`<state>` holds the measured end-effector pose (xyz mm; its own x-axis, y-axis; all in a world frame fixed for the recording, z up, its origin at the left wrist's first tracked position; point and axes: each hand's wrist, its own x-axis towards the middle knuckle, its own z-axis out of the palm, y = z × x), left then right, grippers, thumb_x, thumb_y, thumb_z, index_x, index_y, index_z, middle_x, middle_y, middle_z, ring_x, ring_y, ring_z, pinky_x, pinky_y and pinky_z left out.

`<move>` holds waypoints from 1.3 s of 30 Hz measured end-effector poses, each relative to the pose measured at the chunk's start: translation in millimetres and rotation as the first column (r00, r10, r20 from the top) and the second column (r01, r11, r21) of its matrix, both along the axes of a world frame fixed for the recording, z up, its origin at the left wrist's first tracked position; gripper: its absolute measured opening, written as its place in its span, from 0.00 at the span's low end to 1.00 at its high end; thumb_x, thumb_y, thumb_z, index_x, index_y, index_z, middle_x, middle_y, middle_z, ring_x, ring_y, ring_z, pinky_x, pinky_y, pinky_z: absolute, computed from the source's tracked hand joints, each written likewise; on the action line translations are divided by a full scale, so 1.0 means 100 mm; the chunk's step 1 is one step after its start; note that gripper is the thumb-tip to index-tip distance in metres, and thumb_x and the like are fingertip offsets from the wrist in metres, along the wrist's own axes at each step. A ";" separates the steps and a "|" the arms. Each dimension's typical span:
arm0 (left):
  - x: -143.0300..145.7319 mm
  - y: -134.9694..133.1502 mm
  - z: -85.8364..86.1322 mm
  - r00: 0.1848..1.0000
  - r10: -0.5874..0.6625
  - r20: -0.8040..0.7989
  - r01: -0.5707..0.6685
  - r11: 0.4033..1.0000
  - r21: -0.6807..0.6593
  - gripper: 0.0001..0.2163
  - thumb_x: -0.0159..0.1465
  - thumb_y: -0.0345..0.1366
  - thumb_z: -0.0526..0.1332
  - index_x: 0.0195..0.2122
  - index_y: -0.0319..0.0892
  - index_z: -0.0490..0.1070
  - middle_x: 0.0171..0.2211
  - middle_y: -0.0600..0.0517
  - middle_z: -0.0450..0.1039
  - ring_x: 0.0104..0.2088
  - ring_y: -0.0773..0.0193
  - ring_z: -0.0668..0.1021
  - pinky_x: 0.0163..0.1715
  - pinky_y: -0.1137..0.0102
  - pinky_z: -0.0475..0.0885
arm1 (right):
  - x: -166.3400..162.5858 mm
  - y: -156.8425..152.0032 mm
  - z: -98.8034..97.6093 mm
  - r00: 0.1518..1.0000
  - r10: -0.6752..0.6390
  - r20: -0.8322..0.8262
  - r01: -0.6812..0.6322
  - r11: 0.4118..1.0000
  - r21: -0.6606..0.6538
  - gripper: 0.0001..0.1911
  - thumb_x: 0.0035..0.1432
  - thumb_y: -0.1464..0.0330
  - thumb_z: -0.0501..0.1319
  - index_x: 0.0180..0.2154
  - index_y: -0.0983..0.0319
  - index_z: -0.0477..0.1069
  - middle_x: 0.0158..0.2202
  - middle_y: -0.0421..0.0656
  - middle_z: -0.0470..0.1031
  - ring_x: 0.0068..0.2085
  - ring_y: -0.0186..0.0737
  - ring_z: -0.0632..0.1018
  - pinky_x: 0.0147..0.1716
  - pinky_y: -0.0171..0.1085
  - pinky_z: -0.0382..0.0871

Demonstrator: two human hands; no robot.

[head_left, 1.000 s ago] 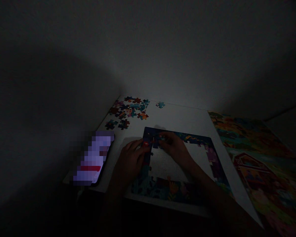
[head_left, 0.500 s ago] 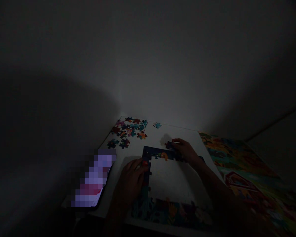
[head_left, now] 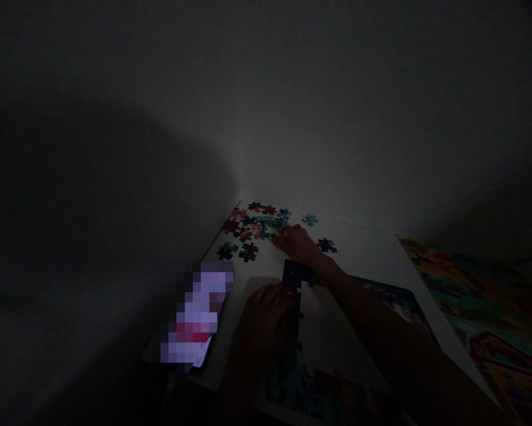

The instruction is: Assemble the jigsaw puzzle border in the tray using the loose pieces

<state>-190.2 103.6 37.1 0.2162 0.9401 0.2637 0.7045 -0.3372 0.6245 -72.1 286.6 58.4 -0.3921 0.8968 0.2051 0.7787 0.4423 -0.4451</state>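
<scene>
My left hand (head_left: pixel 266 310) lies with its fingers stretched over the left side of a partly joined jigsaw border (head_left: pixel 292 272), pressing on nothing else that I can see. My right hand (head_left: pixel 297 241) reaches past the top of the border to the loose heap. Its fingertips are closed at an orange-brown puzzle piece (head_left: pixel 278 235), mostly hidden under them. To the right of that hand, a dark purple puzzle piece (head_left: pixel 326 245) lies alone on the white table. Several loose puzzle pieces (head_left: pixel 248 252) are spread at the table's far left. The right forearm covers part of the border.
A lit phone (head_left: pixel 199 319), its screen blurred, stands along the left table edge. One teal puzzle piece (head_left: pixel 310 220) sits near the back edge. A colourful picture sheet (head_left: pixel 461 296) lies to the right. Walls (head_left: pixel 319 118) close in behind the dim white table (head_left: pixel 363 242).
My right hand let go of the dark purple piece above the border and moved left to the orange-brown piece by the heap. My left hand stayed on the border. The view shifted slightly.
</scene>
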 end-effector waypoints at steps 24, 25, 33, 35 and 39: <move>-0.02 -0.01 0.02 0.999 -0.007 0.033 0.007 1.000 0.010 0.13 0.66 0.27 0.56 0.46 0.48 0.76 0.56 0.50 0.70 0.58 0.56 0.69 0.58 0.55 0.65 | -0.31 -0.29 0.07 0.953 0.138 -0.269 -0.235 0.898 -0.372 0.19 0.44 0.72 0.68 0.40 0.62 0.68 0.31 0.38 0.72 0.33 0.37 0.74 0.34 0.36 0.66; -0.02 -0.02 0.01 1.000 -0.004 0.025 0.004 1.000 0.013 0.13 0.66 0.27 0.56 0.46 0.49 0.76 0.55 0.50 0.71 0.57 0.56 0.69 0.57 0.55 0.66 | -0.24 -0.32 0.10 0.933 0.153 -0.325 -0.271 0.894 -0.357 0.14 0.45 0.72 0.67 0.37 0.62 0.68 0.30 0.37 0.72 0.33 0.36 0.74 0.34 0.36 0.66; -0.02 0.01 0.02 0.999 -0.007 -0.044 0.009 1.000 0.029 0.13 0.65 0.27 0.58 0.45 0.48 0.76 0.55 0.51 0.71 0.57 0.56 0.69 0.57 0.56 0.66 | 0.67 -0.92 0.27 0.801 -0.119 -0.586 -0.302 0.765 -0.569 0.16 0.50 0.62 0.67 0.39 0.61 0.68 0.28 0.40 0.78 0.28 0.38 0.77 0.27 0.35 0.67; -0.03 0.01 0.00 0.998 -0.015 -0.057 0.017 0.999 0.042 0.12 0.66 0.27 0.57 0.45 0.48 0.76 0.55 0.51 0.71 0.56 0.56 0.69 0.57 0.56 0.66 | 0.81 -1.07 0.20 0.827 -0.131 -0.546 -0.312 0.702 -0.641 0.14 0.48 0.61 0.67 0.35 0.61 0.68 0.27 0.40 0.79 0.27 0.37 0.78 0.25 0.34 0.65; -0.03 0.03 -0.04 0.997 -0.002 -0.073 0.006 0.998 0.054 0.12 0.66 0.28 0.57 0.45 0.47 0.76 0.55 0.49 0.71 0.55 0.56 0.70 0.56 0.56 0.66 | 0.89 -1.18 0.01 0.829 -0.184 -0.528 -0.252 0.720 -0.646 0.14 0.47 0.60 0.67 0.31 0.61 0.67 0.25 0.39 0.78 0.25 0.36 0.76 0.21 0.31 0.60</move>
